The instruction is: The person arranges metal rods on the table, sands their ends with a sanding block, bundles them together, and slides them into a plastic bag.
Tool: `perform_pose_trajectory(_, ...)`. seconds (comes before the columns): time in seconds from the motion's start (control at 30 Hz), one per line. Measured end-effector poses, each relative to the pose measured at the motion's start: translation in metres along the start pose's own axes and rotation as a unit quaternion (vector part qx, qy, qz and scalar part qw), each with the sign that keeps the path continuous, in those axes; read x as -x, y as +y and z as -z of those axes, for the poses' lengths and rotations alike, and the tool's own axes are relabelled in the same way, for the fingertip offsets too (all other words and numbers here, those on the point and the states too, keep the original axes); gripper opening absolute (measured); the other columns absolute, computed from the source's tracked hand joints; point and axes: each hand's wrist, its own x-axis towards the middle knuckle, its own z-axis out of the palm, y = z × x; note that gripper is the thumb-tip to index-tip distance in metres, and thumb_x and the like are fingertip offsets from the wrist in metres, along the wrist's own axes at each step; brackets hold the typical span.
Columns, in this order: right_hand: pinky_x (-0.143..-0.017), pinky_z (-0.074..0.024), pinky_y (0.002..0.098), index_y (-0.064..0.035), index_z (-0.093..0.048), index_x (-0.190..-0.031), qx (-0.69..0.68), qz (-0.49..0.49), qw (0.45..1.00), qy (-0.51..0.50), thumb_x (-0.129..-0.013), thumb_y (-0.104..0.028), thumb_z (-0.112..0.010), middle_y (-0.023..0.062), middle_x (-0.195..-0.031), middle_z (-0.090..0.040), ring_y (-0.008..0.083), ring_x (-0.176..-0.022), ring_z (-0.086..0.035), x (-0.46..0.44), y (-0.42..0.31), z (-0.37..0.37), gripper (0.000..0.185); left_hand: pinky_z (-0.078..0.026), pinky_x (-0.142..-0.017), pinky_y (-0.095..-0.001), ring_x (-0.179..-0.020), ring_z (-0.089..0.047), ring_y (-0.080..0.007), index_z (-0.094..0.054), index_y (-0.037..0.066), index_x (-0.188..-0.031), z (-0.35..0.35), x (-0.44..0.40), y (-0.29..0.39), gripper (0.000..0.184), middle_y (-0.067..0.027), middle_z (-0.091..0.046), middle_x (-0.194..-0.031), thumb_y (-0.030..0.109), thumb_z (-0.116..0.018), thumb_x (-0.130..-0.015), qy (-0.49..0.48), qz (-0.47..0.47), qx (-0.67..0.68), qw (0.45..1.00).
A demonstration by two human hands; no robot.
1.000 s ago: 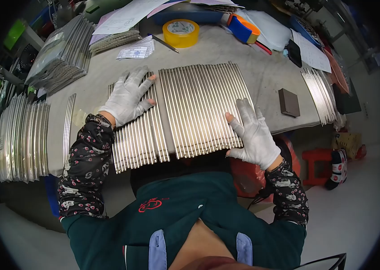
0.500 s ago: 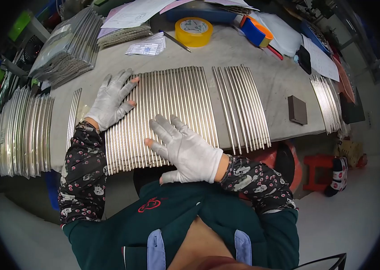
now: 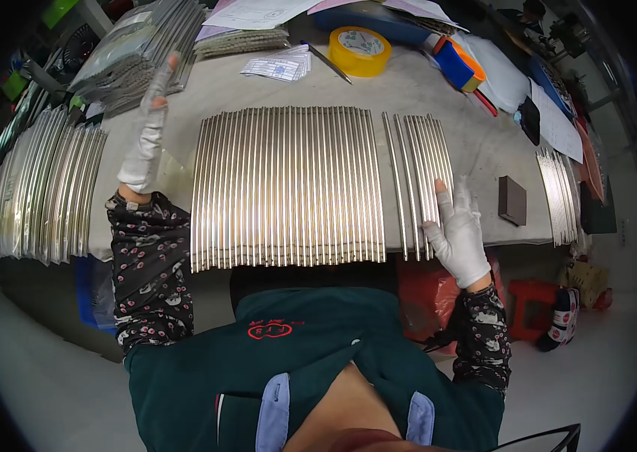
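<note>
A wide row of shiny metal rods (image 3: 288, 188) lies side by side on the grey table. My left hand (image 3: 149, 139), in a white glove with bare thumb and fingertip showing, is left of this row, apart from it. It is turned edge-on with its fingers stretched out, and I see nothing held in it. My right hand (image 3: 460, 237), also gloved, rests at the right edge of a smaller group of rods (image 3: 413, 158). Its fingers are extended and cover part of the rods there. A narrow gap separates the two groups.
Plastic-wrapped rod bundles (image 3: 47, 188) lie at the left edge. Behind are stacked wrapped packs (image 3: 134, 53), paper slips (image 3: 277, 66), a pen (image 3: 330, 63), yellow tape (image 3: 360, 53) and a blue-orange tape dispenser (image 3: 458, 64). A dark block (image 3: 513, 201) and more rods (image 3: 558, 197) are at right.
My left hand has left the wide row and moved left, turning edge-on. My right hand has moved right from the wide row to the smaller group. The view has shifted slightly.
</note>
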Motion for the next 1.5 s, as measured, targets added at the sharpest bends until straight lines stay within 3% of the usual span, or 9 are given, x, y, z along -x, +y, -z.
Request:
perform_pose_trajectory(0.2, -0.115, -0.0153, 0.0531, 0.0008, -0.035, -0.142, -0.041, 0.171, 0.984, -0.015, -0.084, -0.050, -0.057, 0.0339, -0.145, -0.029, 0.0461, -0.139, -0.023, -0.022, -0.088, -0.015, 0.080, -0.013, -0.118, -0.0405, -0.143, -0.025, -0.0276, -0.030, 0.001, -0.147, 0.045, 0.052, 0.022, 0.083, -0.0160, -0.030, -0.152, 0.064, -0.036, -0.094, 0.042, -0.031, 0.115, 0.992)
perform_pose_trajectory(0.37, -0.115, -0.0120, 0.0540, -0.0016, -0.026, -0.146, -0.038, 0.211, 0.975, -0.062, -0.087, -0.063, -0.046, 0.0321, -0.148, -0.025, 0.0462, -0.140, -0.020, -0.025, -0.116, -0.010, 0.087, -0.018, -0.116, -0.0467, -0.143, -0.022, -0.0357, -0.025, 0.001, -0.148, 0.018, 0.124, 0.041, 0.102, -0.0207, -0.028, -0.152, 0.078, -0.037, -0.083, -0.176, 0.085, -0.188, 0.963)
perform_pose_trajectory(0.43, -0.115, -0.0136, 0.0538, -0.0045, -0.029, -0.146, -0.092, 0.241, 0.962, -0.093, -0.084, -0.068, -0.046, 0.0310, -0.147, -0.026, 0.0464, -0.140, -0.021, -0.021, -0.103, -0.001, 0.091, -0.015, -0.114, -0.0548, -0.140, -0.025, -0.0436, -0.026, 0.018, -0.150, -0.009, 0.140, 0.048, 0.087, -0.0220, -0.032, -0.149, 0.076, -0.035, -0.085, -0.243, -0.044, -0.310, 0.918)
perform_pose_trajectory(0.47, -0.114, -0.0142, 0.0561, -0.0068, -0.028, -0.147, -0.075, 0.230, 0.968, -0.063, -0.080, -0.071, -0.049, 0.0304, -0.147, -0.027, 0.0472, -0.139, -0.022, -0.019, -0.093, 0.005, 0.095, -0.016, -0.114, -0.0556, -0.138, -0.027, -0.0434, -0.026, 0.018, -0.150, -0.019, 0.145, 0.053, 0.087, -0.0219, -0.032, -0.148, 0.075, -0.036, -0.085, -0.245, -0.062, -0.337, 0.907)
perform_pose_trajectory(0.5, -0.114, -0.0168, 0.0558, -0.0020, -0.038, -0.141, -0.049, 0.203, 0.977, -0.047, -0.066, -0.058, -0.073, 0.0300, -0.145, -0.031, 0.0445, -0.138, -0.026, -0.017, -0.087, 0.018, 0.100, -0.016, -0.113, -0.0565, -0.137, -0.029, -0.0432, -0.026, 0.019, -0.150, -0.026, 0.149, 0.056, 0.086, -0.0218, -0.033, -0.148, 0.074, -0.037, -0.085, -0.244, -0.080, -0.364, 0.895)
perform_pose_trajectory(0.6, -0.113, -0.0201, 0.0566, -0.0054, -0.036, -0.143, -0.009, 0.132, 0.990, -0.054, -0.055, -0.058, -0.080, 0.0272, -0.148, -0.027, 0.0441, -0.138, -0.027, -0.004, -0.050, 0.021, 0.111, -0.017, -0.112, -0.0586, -0.136, -0.031, -0.0431, -0.026, 0.020, -0.150, -0.031, 0.154, 0.043, 0.086, -0.0214, -0.032, -0.148, 0.073, -0.038, -0.085, -0.209, -0.090, -0.366, 0.902)
perform_pose_trajectory(0.97, -0.110, -0.0314, 0.0503, -0.0080, -0.037, -0.139, -0.023, 0.124, 0.992, 0.019, -0.049, -0.038, -0.089, 0.0208, -0.146, -0.033, 0.0388, -0.134, -0.035, 0.011, -0.046, -0.002, 0.108, -0.021, -0.111, -0.0577, -0.131, -0.038, -0.0435, -0.022, 0.020, -0.151, -0.025, 0.157, 0.031, 0.087, -0.0239, -0.038, -0.143, 0.073, -0.039, -0.084, -0.188, -0.127, -0.384, 0.895)
perform_pose_trajectory(1.33, -0.100, -0.0380, 0.0477, -0.0119, -0.035, -0.141, -0.071, 0.134, 0.986, 0.065, -0.047, -0.036, -0.090, 0.0192, -0.141, -0.041, 0.0388, -0.124, -0.045, 0.023, -0.035, -0.005, 0.112, -0.021, -0.111, -0.0576, -0.132, -0.037, -0.0431, -0.023, 0.019, -0.151, -0.021, 0.161, 0.030, 0.086, -0.0235, -0.037, -0.144, 0.072, -0.040, -0.085, -0.183, -0.123, -0.360, 0.906)
perform_pose_trajectory(1.5, -0.101, -0.0378, 0.0480, -0.0144, -0.035, -0.142, -0.098, 0.165, 0.977, 0.090, -0.051, -0.047, -0.085, 0.0168, -0.139, -0.044, 0.0367, -0.124, -0.047, 0.027, -0.034, -0.009, 0.110, -0.020, -0.111, -0.0573, -0.133, -0.035, -0.0432, -0.023, 0.019, -0.151, -0.019, 0.164, 0.030, 0.088, -0.0230, -0.036, -0.145, 0.073, -0.039, -0.085, -0.191, -0.106, -0.371, 0.903)
